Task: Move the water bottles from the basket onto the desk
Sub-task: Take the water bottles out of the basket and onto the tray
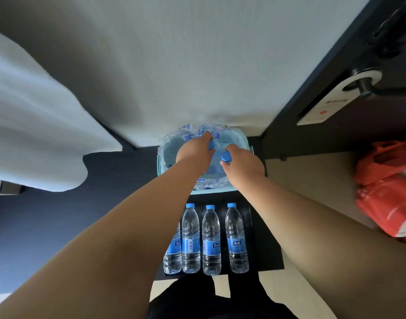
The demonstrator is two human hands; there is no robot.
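A pale blue basket [241, 137] lined with clear plastic wrap stands at the far end of a small black desk [264, 245]. Both my hands reach into it. My left hand [195, 150] is closed around the neck of a water bottle whose blue cap [211, 145] shows by the fingers. My right hand [242, 165] grips a second bottle just under its blue cap [226, 156]. Both bottle bodies are hidden inside the basket. Several clear water bottles [211, 238] with blue caps and blue labels stand in a row on the desk, nearer to me.
A white wall [174, 65] rises behind the basket. A white curtain [36, 123] hangs at the left. At the right is a dark door with a handle [367, 87] and a hanging tag [328, 107]. A red plastic bag [388, 189] lies on the floor at the right.
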